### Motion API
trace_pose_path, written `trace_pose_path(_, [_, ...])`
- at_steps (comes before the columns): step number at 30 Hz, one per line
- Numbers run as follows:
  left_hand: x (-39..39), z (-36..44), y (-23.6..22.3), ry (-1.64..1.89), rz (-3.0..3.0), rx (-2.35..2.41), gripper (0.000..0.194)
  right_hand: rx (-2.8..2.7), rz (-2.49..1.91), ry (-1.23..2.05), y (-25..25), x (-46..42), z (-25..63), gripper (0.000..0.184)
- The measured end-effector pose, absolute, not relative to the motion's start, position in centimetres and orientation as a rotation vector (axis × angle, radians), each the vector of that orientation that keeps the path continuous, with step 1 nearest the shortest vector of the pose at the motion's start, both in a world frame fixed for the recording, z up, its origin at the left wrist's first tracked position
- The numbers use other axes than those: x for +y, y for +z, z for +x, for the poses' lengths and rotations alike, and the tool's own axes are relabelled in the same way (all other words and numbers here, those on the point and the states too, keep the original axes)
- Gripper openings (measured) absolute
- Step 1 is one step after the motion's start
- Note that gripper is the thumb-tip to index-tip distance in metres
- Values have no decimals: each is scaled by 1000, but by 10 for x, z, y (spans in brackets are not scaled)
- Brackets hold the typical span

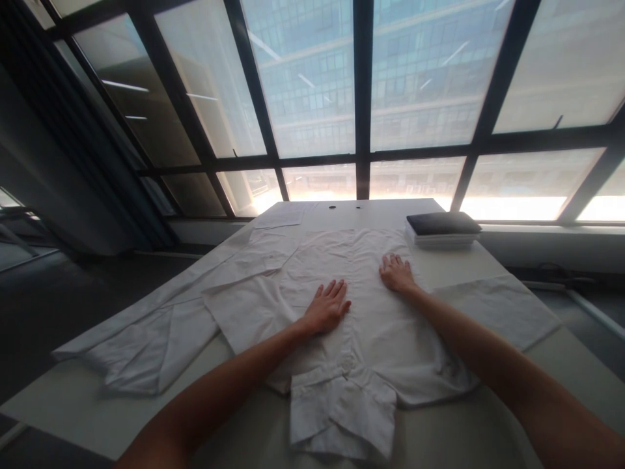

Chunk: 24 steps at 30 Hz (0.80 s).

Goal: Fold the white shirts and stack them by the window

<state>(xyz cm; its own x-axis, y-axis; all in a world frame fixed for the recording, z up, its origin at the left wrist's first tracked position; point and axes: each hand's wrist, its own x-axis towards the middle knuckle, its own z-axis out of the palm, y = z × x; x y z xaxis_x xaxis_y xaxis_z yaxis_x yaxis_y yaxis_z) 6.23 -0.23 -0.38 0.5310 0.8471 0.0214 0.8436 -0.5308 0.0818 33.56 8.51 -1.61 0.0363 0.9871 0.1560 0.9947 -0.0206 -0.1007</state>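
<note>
A white shirt (390, 326) lies spread over the white table, its collar (342, 413) toward me and a buttoned front running away down the middle. My left hand (328, 306) rests flat on the cloth just left of that front strip, fingers stretched out. Farther off and to the right, my right hand (395, 272) also lies on the shirt with its fingers apart. Neither hand grips anything. Creased white cloth (146, 339) reaches out to the left, and another flat white piece (498, 309) extends right, partly behind my right forearm.
On the right far side of the table (244, 426) sits a stack with a dark top (443, 228) and white layers below. Small dark spots (332, 207) mark the far edge. Large framed windows (312, 78) stand beyond, and a dark curtain (83, 124) hangs at left.
</note>
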Motion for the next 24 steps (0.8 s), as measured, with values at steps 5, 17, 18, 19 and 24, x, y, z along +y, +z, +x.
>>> trace_pose_path(5, [-5,64,1,-20,2624,1434,73,-2063,-2096,-70,-18,77,333,56])
trace_pose_path(17, [114,11,3,28,2429,1912,67,-2044,-2126,-36,-16,77,334,58])
trace_pose_path(18, [119,-2,5,19,2393,1964,66,-2038,-2125,-37,-16,77,333,58])
trace_pose_path(19, [124,-13,7,9,2366,2002,65,-2034,-2125,-37,-16,77,333,58])
trace_pose_path(24, [132,-15,16,-14,2341,2046,61,-2033,-2117,-40,-18,76,333,57])
